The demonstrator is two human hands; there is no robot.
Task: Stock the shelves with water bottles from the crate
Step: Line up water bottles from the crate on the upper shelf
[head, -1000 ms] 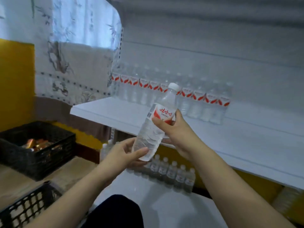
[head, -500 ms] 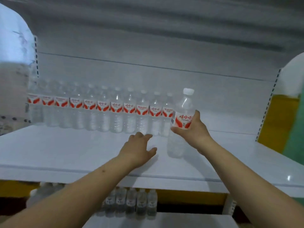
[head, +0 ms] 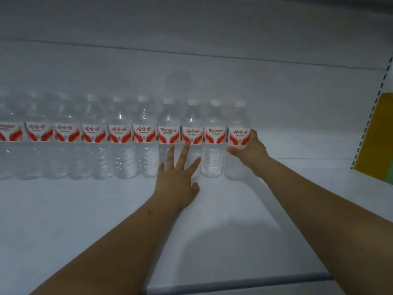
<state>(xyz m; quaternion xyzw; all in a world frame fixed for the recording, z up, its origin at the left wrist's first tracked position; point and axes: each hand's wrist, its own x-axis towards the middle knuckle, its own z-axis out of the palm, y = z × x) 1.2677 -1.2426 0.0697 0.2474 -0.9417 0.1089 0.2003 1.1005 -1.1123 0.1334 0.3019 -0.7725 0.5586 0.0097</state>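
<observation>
With a long row of clear, red-labelled plastic water bottles (head: 119, 137) standing on the white shelf (head: 85, 220), our right hand (head: 249, 154) gripped the end bottle (head: 237, 141), our left hand (head: 176, 179) lay spread flat before the row, and bare shelf to the right suggested more remained.

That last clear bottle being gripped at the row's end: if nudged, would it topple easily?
The clear plastic water bottle with a red-and-white label looks full, so probably heavy and steady. Being tall and narrow, a high push might tip it. The right hand grips its label; thin walls likely flex.
</observation>
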